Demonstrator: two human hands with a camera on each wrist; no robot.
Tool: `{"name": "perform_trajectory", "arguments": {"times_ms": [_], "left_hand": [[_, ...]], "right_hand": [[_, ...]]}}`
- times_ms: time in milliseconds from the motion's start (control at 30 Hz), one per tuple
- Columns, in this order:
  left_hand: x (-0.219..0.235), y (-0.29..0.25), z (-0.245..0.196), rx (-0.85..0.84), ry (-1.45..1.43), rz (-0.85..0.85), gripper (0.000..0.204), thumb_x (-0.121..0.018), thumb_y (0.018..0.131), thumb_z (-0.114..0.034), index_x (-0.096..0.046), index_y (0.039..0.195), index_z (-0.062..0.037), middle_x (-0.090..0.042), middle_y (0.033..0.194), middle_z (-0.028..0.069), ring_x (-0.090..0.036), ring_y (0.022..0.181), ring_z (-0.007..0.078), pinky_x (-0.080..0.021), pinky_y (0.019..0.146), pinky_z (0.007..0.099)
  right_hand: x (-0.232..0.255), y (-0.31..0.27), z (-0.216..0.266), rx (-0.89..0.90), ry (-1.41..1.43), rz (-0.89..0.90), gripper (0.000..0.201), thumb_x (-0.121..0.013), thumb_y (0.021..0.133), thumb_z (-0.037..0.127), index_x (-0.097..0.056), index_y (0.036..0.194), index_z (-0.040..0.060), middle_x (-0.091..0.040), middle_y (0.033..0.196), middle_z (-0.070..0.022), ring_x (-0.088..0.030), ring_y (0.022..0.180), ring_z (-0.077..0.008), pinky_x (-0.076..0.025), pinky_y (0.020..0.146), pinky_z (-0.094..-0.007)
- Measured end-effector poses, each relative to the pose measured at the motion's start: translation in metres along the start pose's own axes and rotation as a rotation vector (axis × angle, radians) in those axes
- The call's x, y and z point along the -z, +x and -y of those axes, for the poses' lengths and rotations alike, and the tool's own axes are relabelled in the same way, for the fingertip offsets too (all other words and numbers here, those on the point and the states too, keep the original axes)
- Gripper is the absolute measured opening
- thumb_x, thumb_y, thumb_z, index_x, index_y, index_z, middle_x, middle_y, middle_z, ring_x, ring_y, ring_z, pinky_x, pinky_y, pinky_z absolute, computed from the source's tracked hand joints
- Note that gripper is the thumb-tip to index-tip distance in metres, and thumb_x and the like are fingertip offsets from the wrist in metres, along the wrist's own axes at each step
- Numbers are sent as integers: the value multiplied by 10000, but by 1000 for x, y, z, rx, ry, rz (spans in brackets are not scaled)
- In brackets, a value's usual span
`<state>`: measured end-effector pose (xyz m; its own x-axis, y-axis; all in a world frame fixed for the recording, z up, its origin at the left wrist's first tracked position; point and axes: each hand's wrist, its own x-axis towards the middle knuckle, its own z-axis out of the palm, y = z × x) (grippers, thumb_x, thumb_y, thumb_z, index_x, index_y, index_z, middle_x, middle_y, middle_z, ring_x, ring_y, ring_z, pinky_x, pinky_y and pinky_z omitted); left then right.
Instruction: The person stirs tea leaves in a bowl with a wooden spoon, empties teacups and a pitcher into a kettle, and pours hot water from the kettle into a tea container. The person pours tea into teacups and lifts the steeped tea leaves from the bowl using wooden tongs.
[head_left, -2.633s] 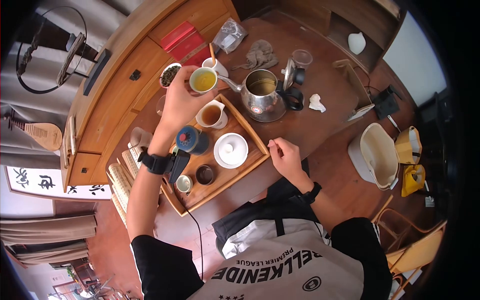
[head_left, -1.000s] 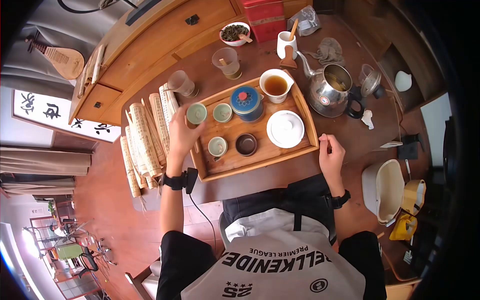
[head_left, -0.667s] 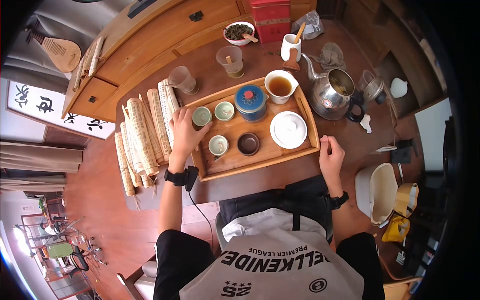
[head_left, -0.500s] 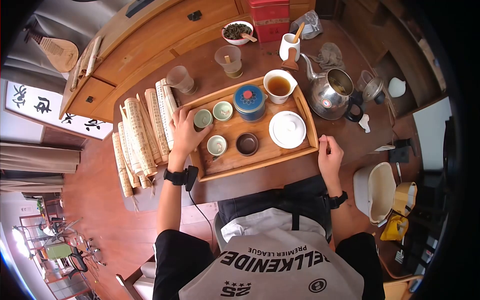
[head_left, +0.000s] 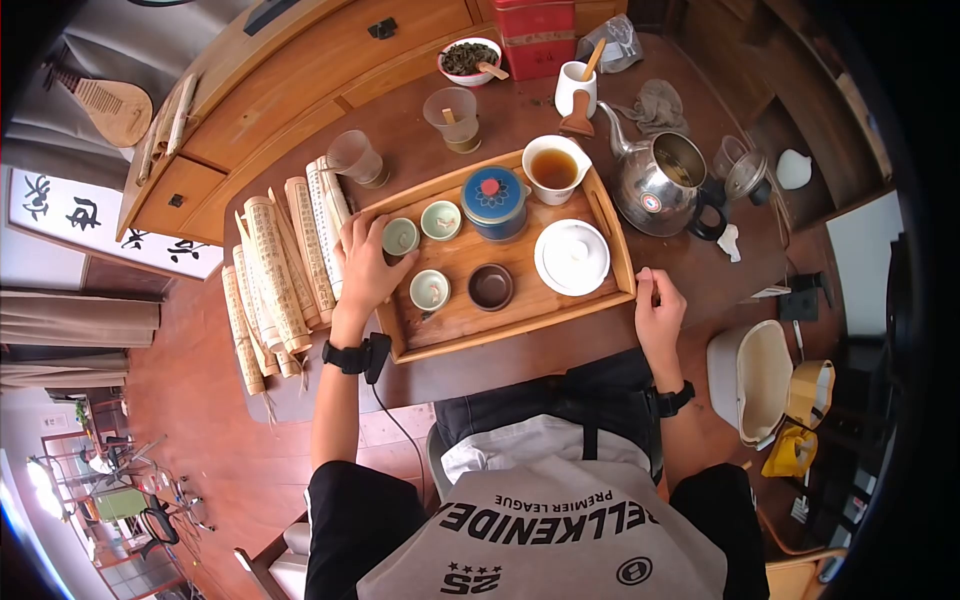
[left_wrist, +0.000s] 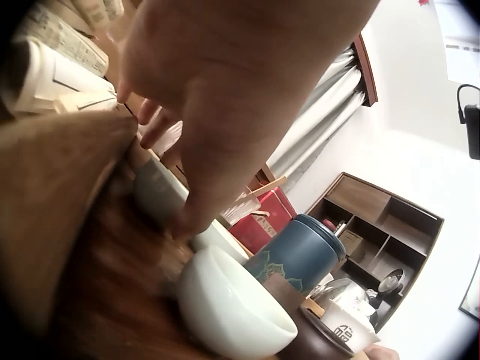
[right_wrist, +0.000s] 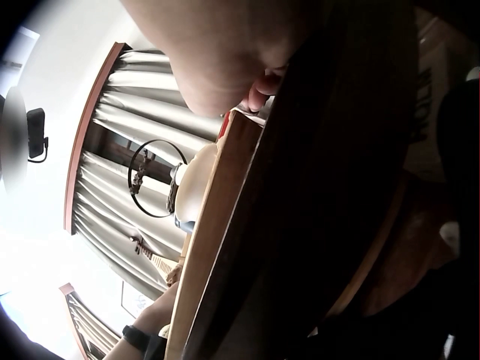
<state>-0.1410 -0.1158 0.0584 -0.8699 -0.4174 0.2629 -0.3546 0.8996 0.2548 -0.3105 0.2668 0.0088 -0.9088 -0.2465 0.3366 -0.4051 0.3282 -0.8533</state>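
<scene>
Celadon teacup (head_left: 401, 236) sits at the wooden tray's (head_left: 460, 343) far left corner, grasped between the thumb and fingers of the left hand (head_left: 367, 262), with two matching cups (head_left: 440, 220) (head_left: 430, 290) nearby. The right hand (head_left: 660, 305), fingers curled in and holding nothing visible, is just beside the tray's near right corner; contact is unclear.

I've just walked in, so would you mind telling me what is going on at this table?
A person seated at the table has their left hand around a green cup at the left end of a wooden tray. Their right hand is loosely curled by the tray's near right corner. The tray also bears a blue canister, a lidded white bowl and a pitcher of amber liquid.
</scene>
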Motion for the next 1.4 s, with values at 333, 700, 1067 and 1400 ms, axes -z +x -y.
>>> {"name": "perform_trajectory", "arguments": {"times_ms": [333,700,1067,1400], "left_hand": [[37,-24,-33,-56,-42,-2,618,-849,731,-318,-630,1239,-44,-527,1342,171,-402,1326,376,-334,1082,490],[29,-47,-56,-81,56,134,617,-883,642,-390,-680,1100,-30,-441,1427,211,-327,1386,396,-233,1103,557],[32,-53,-59,-36,89,150,611,-862,695,-366,-663,1161,-24,-429,1442,209,-316,1398,398,-245,1116,539],[39,-45,-110,-141,20,93,701,-877,655,-454,-650,1147,-10,-410,1470,212,-327,1391,406,-253,1117,558]], "right_hand": [[0,1,1,21,-17,-3,176,-614,990,104,-623,856,-10,-487,611,-15,-429,551,-57,-352,499,-246],[1,1,1,-9,-21,6,172,-616,988,102,-627,864,-15,-510,626,-28,-450,571,-69,-371,518,-250],[0,0,-1,0,-11,-7,177,-619,986,111,-631,863,-16,-516,623,-31,-451,566,-70,-368,516,-254],[-1,0,1,20,-12,-8,177,-616,987,109,-627,860,-13,-512,620,-21,-441,559,-61,-356,506,-250]]}}
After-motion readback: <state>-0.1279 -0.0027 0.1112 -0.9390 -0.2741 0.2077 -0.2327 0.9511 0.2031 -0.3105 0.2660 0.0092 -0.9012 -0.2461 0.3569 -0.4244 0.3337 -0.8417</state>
